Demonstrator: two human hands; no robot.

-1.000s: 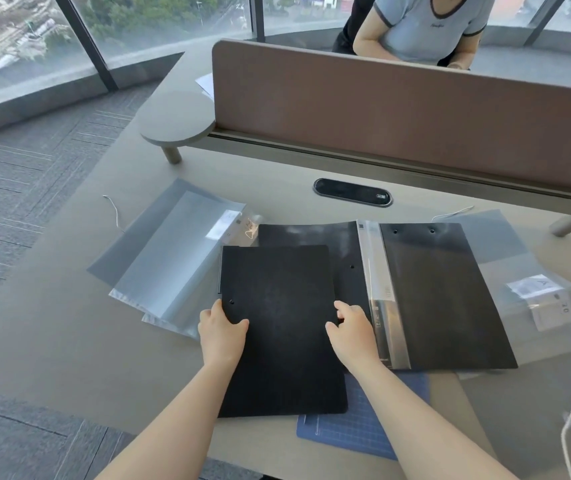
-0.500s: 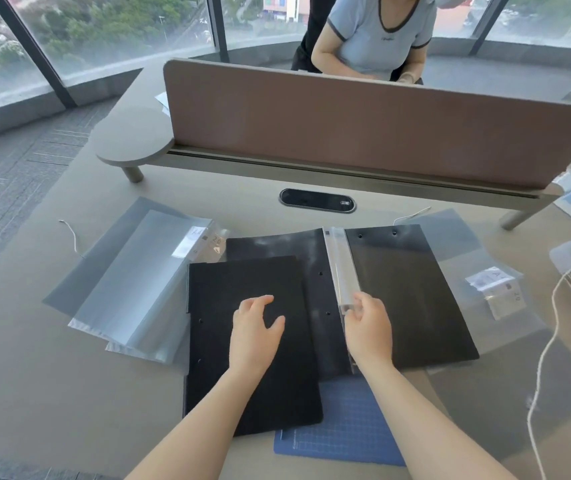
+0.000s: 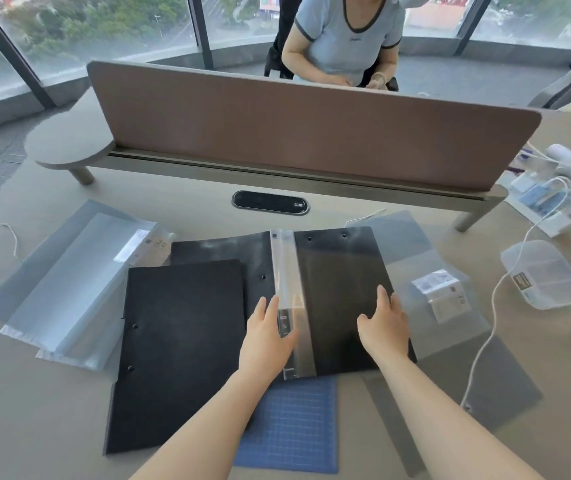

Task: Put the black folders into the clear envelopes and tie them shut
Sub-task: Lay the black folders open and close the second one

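Both hands have shifted right since a moment ago: left hand (image 3: 266, 336) has left the closed matte black folder (image 3: 180, 348) and now lies on the clear plastic spine strip (image 3: 289, 296) of the open glossy black folder (image 3: 339, 292), fingers loosely spread, thumb over the strip, not clearly pinching. Right hand (image 3: 383, 322) has gone from that strip to the folder's right cover, flat, fingers slightly apart, gripping nothing. Reads as attention switching from the closed folder to the open one, likely about to fold it shut; nothing bagged or tied yet

Closed folder sits front left, overlapping the open one's left cover. Frosted clear plastic envelopes (image 3: 69, 289) stacked at left, more clear envelopes (image 3: 450, 299) under the open folder at right, all empty as far as visible. Blue grid cutting mat (image 3: 291, 424) pokes out beneath

Beige desk (image 3: 34, 410), brown divider panel (image 3: 294, 133), oval black cable port (image 3: 270, 202), clear lidded box (image 3: 544, 275) and white cables (image 3: 492, 327) at right. Another person in a grey top (image 3: 343, 39) sits opposite; big windows behind
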